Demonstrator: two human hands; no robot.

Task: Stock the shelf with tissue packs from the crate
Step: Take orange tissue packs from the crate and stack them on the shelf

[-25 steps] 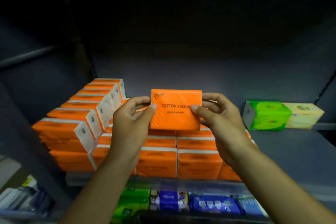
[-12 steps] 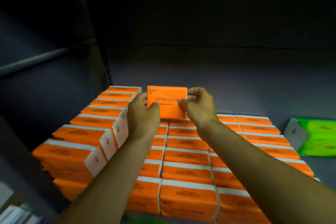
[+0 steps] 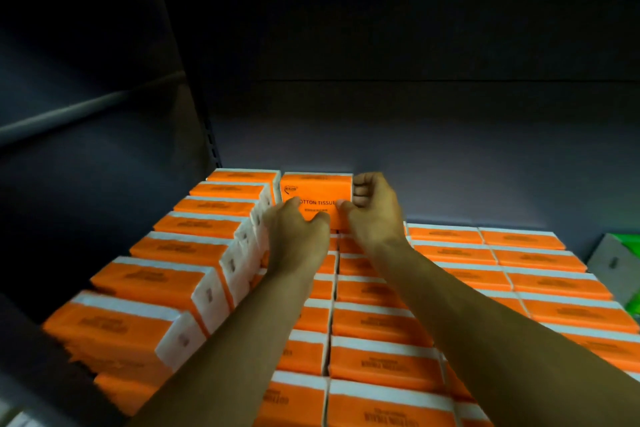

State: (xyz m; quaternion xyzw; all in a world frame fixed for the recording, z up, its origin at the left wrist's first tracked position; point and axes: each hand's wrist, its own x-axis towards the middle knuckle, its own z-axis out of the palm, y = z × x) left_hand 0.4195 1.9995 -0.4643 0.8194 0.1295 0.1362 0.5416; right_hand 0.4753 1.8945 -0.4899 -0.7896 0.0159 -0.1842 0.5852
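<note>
An orange tissue pack (image 3: 317, 188) labelled "COTTON TISSUE" stands upright at the back of the shelf, on top of the lower layer of orange packs (image 3: 377, 322) and against the taller left row (image 3: 207, 229). My right hand (image 3: 375, 210) grips its right edge, fingers curled round the side and thumb on the front face. The fingertips of my left hand (image 3: 296, 229) press on the lower front of the pack. No crate is in view.
Rows of orange packs fill the shelf from the left upright (image 3: 211, 135) to the right, where a green and white pack (image 3: 620, 255) lies at the frame edge. Behind stands the grey back wall (image 3: 415, 149). The space above is dark.
Both hands have carried the pack forward and down to the back of the shelf, where it now stands beside the left row. My left hand has shifted from the pack's left edge to its front.
</note>
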